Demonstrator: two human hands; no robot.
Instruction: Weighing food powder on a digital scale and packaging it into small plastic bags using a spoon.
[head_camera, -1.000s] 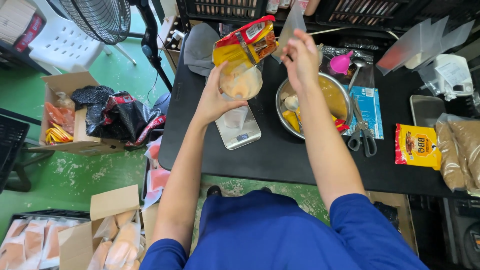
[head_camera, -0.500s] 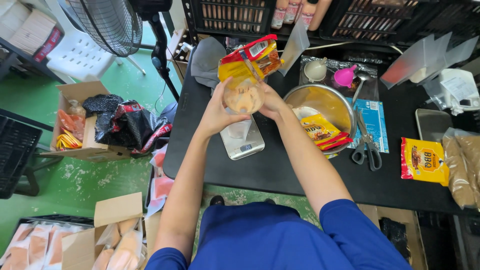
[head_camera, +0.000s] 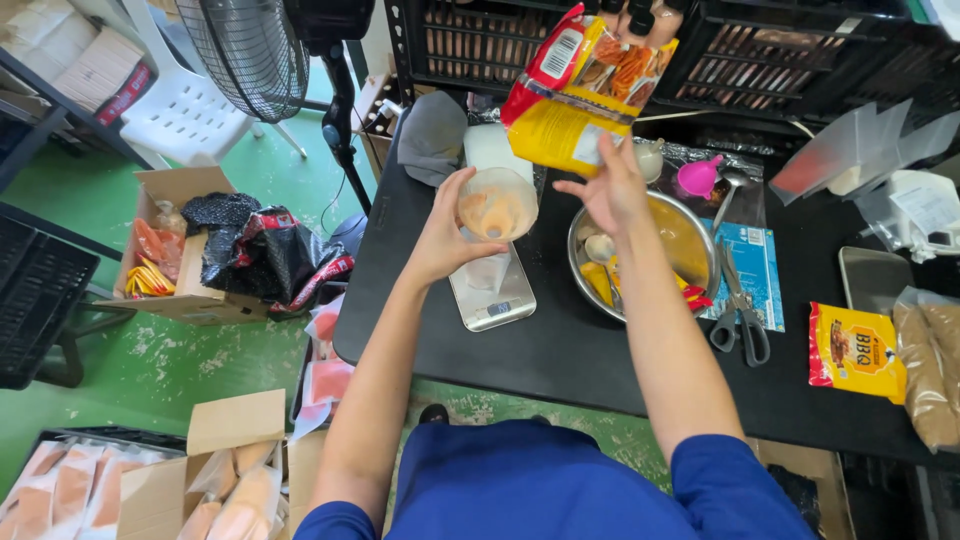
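Note:
My left hand (head_camera: 440, 235) grips a small clear plastic bag (head_camera: 497, 205) with orange powder inside, held up above a silver kitchen scale (head_camera: 490, 292). My right hand (head_camera: 612, 190) hovers just right of the bag with its fingers spread, under the lower edge of a yellow and red snack packet (head_camera: 580, 95). The packet is tilted above the bag; what look like another person's fingers (head_camera: 640, 18) hold its top edge. Whether my right fingertips touch the packet is unclear.
On the black table (head_camera: 560, 360) a metal bowl (head_camera: 695, 240) holds a spoon and torn packets. Scissors (head_camera: 740, 315), a pink scoop (head_camera: 697, 177), a red and yellow packet (head_camera: 855, 350) and a bag of brown powder (head_camera: 930, 370) lie right. A fan (head_camera: 250, 50) and cardboard boxes (head_camera: 170, 250) stand left.
My right hand has let go of the clear bag and spread open beside it. The yellow and red packet now hangs tipped over the bag. My left hand still holds the bag.

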